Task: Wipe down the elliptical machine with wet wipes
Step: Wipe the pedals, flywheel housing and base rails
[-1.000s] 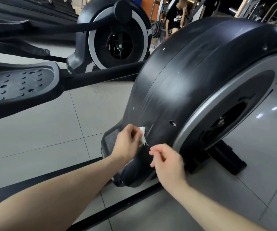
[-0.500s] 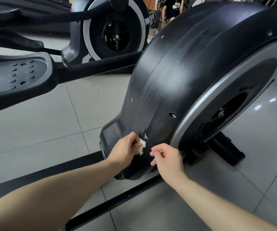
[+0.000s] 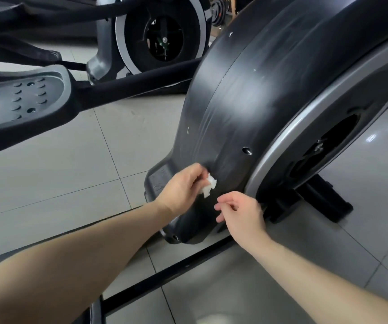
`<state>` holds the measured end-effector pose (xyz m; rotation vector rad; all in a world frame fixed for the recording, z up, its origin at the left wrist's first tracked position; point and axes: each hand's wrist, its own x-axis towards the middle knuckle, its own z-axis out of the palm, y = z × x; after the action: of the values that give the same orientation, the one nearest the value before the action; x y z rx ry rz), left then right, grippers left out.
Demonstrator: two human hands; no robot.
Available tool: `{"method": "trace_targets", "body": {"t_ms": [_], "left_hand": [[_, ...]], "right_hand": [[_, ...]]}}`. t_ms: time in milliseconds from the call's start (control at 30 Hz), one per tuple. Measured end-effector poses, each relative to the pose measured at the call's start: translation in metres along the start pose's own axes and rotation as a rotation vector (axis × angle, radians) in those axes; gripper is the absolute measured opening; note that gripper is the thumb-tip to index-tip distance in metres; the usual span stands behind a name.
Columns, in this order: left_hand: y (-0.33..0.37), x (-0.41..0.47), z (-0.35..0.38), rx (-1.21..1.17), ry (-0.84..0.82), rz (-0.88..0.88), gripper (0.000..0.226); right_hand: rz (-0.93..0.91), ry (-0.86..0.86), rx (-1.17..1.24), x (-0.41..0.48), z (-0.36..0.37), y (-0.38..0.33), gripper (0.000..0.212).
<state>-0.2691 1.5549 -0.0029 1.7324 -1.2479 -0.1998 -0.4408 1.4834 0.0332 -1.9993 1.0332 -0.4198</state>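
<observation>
Head view puts the wiping step low on the elliptical machine (image 3: 246, 101), lower centre of frame, left hand (image 3: 183, 185) pinching a wadded wet wipe (image 3: 208, 188) against its black shell (right hand (image 3: 242, 213) just beside, loosely curled, empty); next, I judge, come firm strokes toward the white flecks (image 3: 187, 130) above.
</observation>
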Motion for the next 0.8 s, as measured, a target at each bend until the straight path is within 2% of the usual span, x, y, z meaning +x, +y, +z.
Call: {"method": "trace_targets", "body": {"t_ms": [100, 167, 300, 367, 500, 567, 667, 733, 800], "left_hand": [[-0.020, -0.020, 0.012, 0.065, -0.127, -0.160, 0.020], [-0.016, -0.023, 0.013, 0.023, -0.109, -0.212, 0.021], [0.036, 0.011, -0.013, -0.080, 0.121, -0.032, 0.016], [0.055, 0.026, -0.022, -0.081, 0.177, 0.061, 0.017], [0.039, 0.023, -0.014, 0.014, 0.158, 0.164, 0.018], [0.016, 0.006, -0.002, 0.077, 0.089, 0.178, 0.015], [-0.014, -0.028, 0.026, 0.195, -0.058, -0.024, 0.013], [-0.021, -0.039, 0.039, 0.197, -0.052, -0.176, 0.016], [-0.013, -0.035, 0.037, 0.174, -0.019, -0.180, 0.015]], "right_hand": [[0.024, -0.006, 0.003, 0.000, 0.000, 0.000, 0.026], [0.030, -0.002, 0.000, 0.001, -0.001, -0.004, 0.024], [0.021, -0.008, -0.007, 0.005, 0.000, -0.007, 0.024], [0.017, -0.008, 0.004, 0.005, 0.001, -0.004, 0.023], [0.008, 0.011, 0.007, 0.002, -0.002, 0.003, 0.023], [0.023, 0.017, 0.006, 0.001, -0.004, 0.007, 0.024], [0.054, 0.049, 0.044, 0.002, -0.006, 0.015, 0.025], [0.075, 0.068, 0.059, 0.004, -0.008, 0.017, 0.024], [0.109, 0.076, 0.071, 0.007, -0.009, 0.017, 0.023]]}}
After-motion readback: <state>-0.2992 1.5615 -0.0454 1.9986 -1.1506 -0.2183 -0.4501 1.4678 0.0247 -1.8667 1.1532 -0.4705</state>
